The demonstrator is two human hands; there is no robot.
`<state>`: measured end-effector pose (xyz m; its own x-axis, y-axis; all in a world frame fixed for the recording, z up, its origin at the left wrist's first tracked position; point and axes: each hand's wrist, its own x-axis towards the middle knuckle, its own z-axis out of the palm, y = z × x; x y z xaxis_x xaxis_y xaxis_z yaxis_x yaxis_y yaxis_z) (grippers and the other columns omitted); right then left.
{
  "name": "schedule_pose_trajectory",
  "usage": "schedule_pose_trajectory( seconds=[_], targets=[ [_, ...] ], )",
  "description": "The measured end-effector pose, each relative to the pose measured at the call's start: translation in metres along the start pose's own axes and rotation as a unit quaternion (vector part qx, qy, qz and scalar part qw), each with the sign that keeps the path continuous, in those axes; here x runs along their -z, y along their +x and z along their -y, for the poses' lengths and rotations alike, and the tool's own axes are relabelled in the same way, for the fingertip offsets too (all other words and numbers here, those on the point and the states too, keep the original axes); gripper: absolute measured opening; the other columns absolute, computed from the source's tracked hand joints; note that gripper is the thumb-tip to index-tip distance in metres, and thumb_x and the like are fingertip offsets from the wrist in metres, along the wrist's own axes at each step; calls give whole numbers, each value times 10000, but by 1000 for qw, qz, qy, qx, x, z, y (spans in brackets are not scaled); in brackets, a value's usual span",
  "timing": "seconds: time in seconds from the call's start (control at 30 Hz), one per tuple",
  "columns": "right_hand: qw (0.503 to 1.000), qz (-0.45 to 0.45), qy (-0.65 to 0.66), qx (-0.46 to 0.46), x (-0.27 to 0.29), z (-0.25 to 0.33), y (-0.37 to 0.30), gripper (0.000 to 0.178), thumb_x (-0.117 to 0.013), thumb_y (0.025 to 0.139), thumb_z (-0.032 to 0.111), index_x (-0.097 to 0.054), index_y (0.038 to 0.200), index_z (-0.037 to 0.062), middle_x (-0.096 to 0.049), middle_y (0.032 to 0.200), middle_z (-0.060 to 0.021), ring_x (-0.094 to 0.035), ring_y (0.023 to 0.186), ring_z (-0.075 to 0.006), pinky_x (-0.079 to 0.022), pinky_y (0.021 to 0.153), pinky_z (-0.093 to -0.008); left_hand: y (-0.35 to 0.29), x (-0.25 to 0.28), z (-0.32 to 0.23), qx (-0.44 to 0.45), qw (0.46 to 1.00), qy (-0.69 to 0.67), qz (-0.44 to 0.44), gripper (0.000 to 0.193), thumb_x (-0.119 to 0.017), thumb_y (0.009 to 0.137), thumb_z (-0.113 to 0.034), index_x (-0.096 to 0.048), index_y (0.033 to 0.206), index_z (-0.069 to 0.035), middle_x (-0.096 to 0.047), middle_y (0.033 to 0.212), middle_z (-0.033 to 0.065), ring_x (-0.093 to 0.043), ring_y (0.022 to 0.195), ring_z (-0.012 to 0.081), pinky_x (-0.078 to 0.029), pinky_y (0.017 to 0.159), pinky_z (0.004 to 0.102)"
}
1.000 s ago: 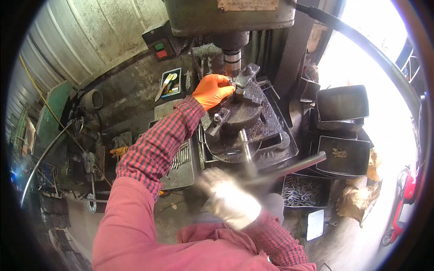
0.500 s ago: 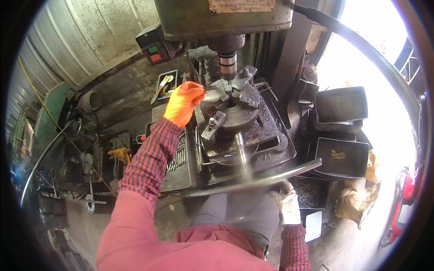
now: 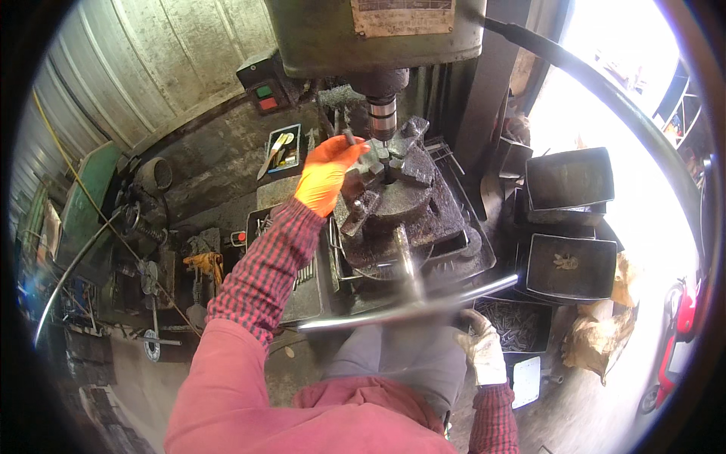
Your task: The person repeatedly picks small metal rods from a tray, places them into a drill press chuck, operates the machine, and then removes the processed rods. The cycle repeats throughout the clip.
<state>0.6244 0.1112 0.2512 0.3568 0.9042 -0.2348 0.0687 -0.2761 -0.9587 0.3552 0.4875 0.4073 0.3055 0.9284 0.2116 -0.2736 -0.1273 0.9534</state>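
My left hand (image 3: 327, 178), in an orange glove, is closed on a short dark metal rod (image 3: 349, 138) beside the jaws of a greasy round chuck (image 3: 401, 198). Straight above those jaws hangs the drill press's drill chuck (image 3: 383, 113). A long T-handle (image 3: 408, 274) reaches from the round chuck toward me, its crossbar (image 3: 355, 319) blurred. Just below the crossbar's right end, my right hand (image 3: 484, 352) in a white glove has its thumb and fingers apart, with nothing seen in it.
Left of the chuck is a tray (image 3: 306, 303) of metal rods. A small box (image 3: 283, 151) of tools lies behind my left hand. To the right stand dark bins (image 3: 571, 181), a bin of metal pieces (image 3: 518, 325) and a crumpled brown bag (image 3: 597, 337). A red-and-green switch (image 3: 266, 97) is at the back.
My left hand has shifted right, nearer the jaws, and the rod has tilted upward. The crossbar has turned slightly. My right hand sits a little lower, apart from it. The view has shifted slightly.
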Motion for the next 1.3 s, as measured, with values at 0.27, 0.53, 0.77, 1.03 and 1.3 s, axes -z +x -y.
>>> schedule_pose_trajectory(
  seconds=[0.27,0.53,0.77,1.03,1.3],
  targets=[
    [992,-15,-124,28,3,-4,-13,604,-861,779,89,-659,1338,-18,-707,1322,-165,-665,1254,-277,-516,1084,-355,21,-19,10,73,996,37,-29,137,-755,981,-97,-763,1094,-20,-748,964,6,-641,855,82,-538,783,259],
    [993,-33,-78,79,3,11,-23,565,-852,771,20,-680,1309,-7,-696,1317,-169,-655,1263,-269,-524,1078,-360,24,-9,16,88,992,82,36,143,-739,983,-75,-752,1100,6,-759,978,35,-680,922,96,-555,730,261],
    [912,-136,-221,319,-14,88,-10,632,-844,665,5,-668,1272,21,-654,1340,-216,-625,1258,-400,-489,1111,-488,34,-2,29,-40,956,275,92,169,-788,910,-108,-777,1041,-2,-694,1103,58,-684,964,148,-550,886,295],
    [982,39,-182,-27,-152,116,18,573,-678,957,320,-582,1416,-10,-665,1245,-231,-652,1119,-339,-537,991,-439,36,-9,18,-83,919,371,106,258,-800,874,-183,-770,1040,13,-738,1043,112,-711,1005,214,-546,909,347],
    [849,245,-204,422,-94,198,-2,804,-907,665,339,-614,1317,-29,-648,1171,-222,-627,1131,-442,-508,1011,-518,34,-14,13,-50,913,390,106,273,-792,883,-217,-778,1048,0,-773,993,104,-724,943,180,-552,862,325]
  ],
)
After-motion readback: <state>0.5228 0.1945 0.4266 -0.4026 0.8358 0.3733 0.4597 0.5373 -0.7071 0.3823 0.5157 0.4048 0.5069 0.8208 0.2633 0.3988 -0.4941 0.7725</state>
